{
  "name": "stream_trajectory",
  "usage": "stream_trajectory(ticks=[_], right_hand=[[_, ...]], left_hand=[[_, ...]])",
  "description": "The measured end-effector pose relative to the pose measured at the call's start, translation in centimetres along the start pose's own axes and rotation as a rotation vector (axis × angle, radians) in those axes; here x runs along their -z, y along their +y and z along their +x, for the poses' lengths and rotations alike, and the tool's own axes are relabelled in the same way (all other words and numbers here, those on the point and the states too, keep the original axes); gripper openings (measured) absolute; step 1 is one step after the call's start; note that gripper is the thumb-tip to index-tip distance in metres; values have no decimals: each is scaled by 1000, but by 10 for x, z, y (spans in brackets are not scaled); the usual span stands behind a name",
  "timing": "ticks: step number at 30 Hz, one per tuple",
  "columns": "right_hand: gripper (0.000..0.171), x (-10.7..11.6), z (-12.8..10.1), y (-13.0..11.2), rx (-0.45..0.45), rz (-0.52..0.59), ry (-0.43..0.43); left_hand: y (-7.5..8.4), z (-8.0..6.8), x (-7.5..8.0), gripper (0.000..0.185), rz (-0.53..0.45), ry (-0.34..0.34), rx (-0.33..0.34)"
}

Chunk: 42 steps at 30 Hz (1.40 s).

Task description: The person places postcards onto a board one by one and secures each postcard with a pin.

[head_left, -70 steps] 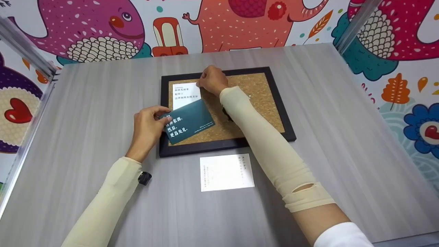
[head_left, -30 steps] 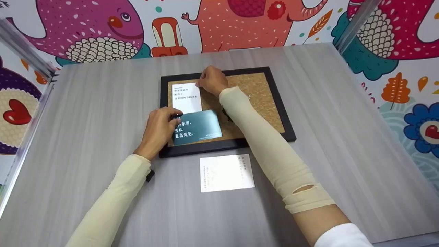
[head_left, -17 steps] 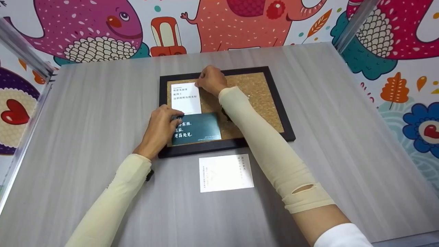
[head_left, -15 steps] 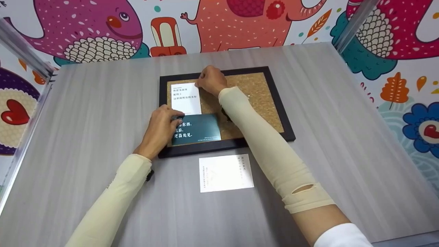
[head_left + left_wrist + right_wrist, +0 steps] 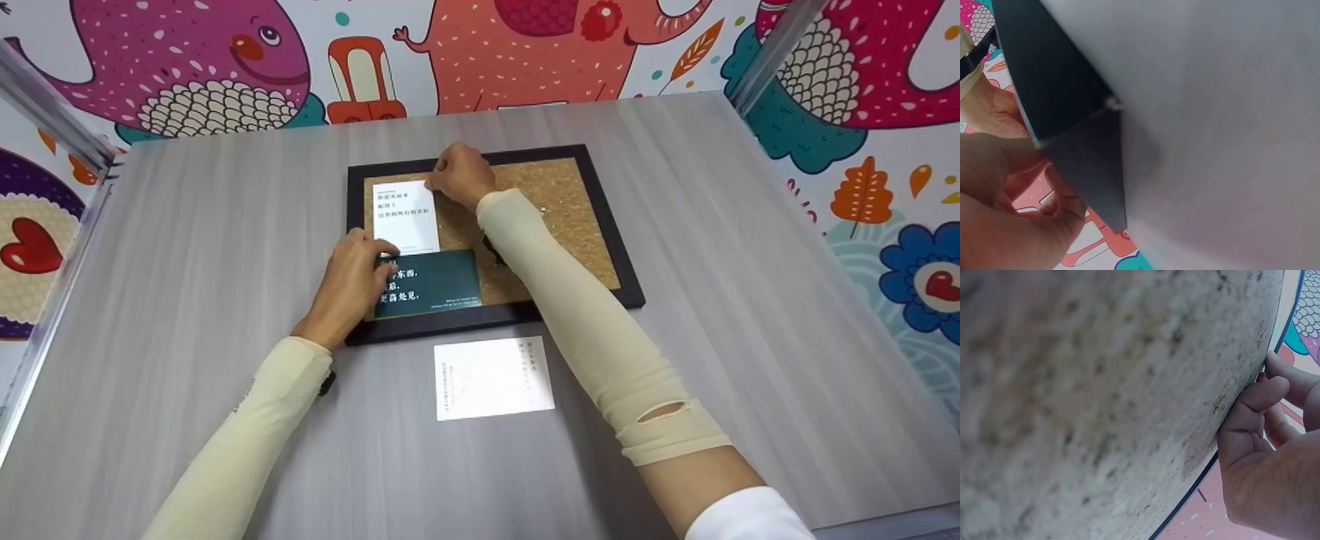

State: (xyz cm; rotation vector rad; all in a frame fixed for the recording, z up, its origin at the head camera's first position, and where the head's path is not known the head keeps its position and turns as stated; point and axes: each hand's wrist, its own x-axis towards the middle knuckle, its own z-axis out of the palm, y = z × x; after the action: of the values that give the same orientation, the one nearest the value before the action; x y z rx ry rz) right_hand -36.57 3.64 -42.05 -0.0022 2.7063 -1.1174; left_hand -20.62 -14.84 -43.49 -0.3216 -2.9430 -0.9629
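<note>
A black-framed cork board point(image 5: 555, 196) lies flat on the grey table. A white card point(image 5: 405, 217) with dark print sits on the cork at the upper left. My right hand point(image 5: 437, 180) is at that card's top right corner with fingers curled; what its fingertips pinch is hidden. Below it, a dark teal card point(image 5: 439, 283) with white print lies level along the cork's lower left. My left hand point(image 5: 379, 264) pinches its left end. The left wrist view shows the frame corner point(image 5: 1067, 112) beside my left hand point(image 5: 1010, 214). In the right wrist view, blurred cork point(image 5: 1100, 394) fills the frame, with my right hand point(image 5: 1264, 450) curled.
A second white card point(image 5: 493, 377) lies on the table point(image 5: 750, 300) just in front of the board. A small pale speck point(image 5: 541, 210) sits on the cork beyond my right forearm. Patterned walls and metal posts point(image 5: 52, 112) bound the table at back and sides.
My left hand moved right with the teal card, turning it from tilted to level under the white card. The right hand has stayed at the white card's corner.
</note>
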Motion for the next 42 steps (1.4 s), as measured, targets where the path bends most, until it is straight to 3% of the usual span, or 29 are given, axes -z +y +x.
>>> stream_trajectory(ticks=[31,42], right_hand=[[15,-2,-1,0,0,-1,17],[15,0,-1,0,1,-7,13]], left_hand=[[1,-7,-1,24,-21,27,-17],[5,-14,-3,21,4,61,-77]])
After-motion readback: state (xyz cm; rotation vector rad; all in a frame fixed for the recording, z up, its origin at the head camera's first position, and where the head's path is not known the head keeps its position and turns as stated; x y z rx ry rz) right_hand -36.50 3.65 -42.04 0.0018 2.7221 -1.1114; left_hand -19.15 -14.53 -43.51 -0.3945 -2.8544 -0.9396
